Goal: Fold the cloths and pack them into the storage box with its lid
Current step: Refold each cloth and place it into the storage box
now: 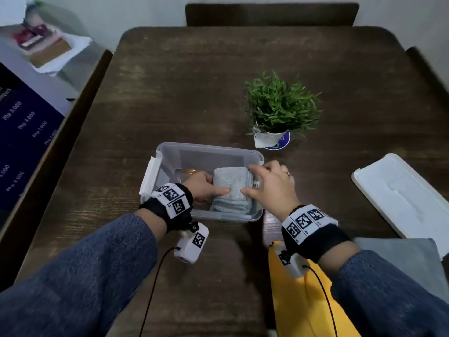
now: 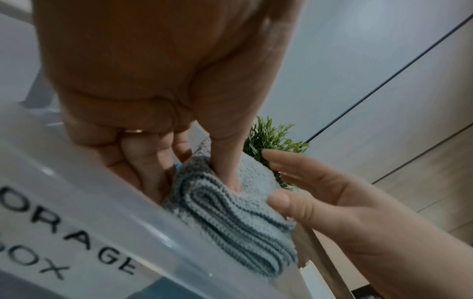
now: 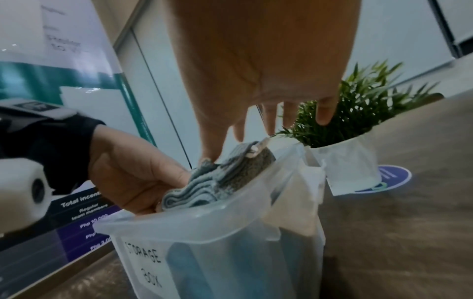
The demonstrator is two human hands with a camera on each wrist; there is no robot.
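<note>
While folded cloth [image 1: 229, 188] sits in storage box [image 1: 209, 152], left hand [image 1: 206, 187] grips it, right hand [image 1: 272, 188] presses, fingers straight.

folded cloth [image 1: 230, 188] in storage box [image 1: 209, 149] | potted plant [image 1: 279, 108] behind-right | lid [image 1: 398, 190] right | 2 cloths [image 1: 401, 261] front-right

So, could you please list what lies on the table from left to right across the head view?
Storage box → folded blue cloth → potted plant → white lid.

folded cloth [image 3: 204, 188], storage box [image 3: 204, 228], potted plant [image 3: 358, 113]
</note>
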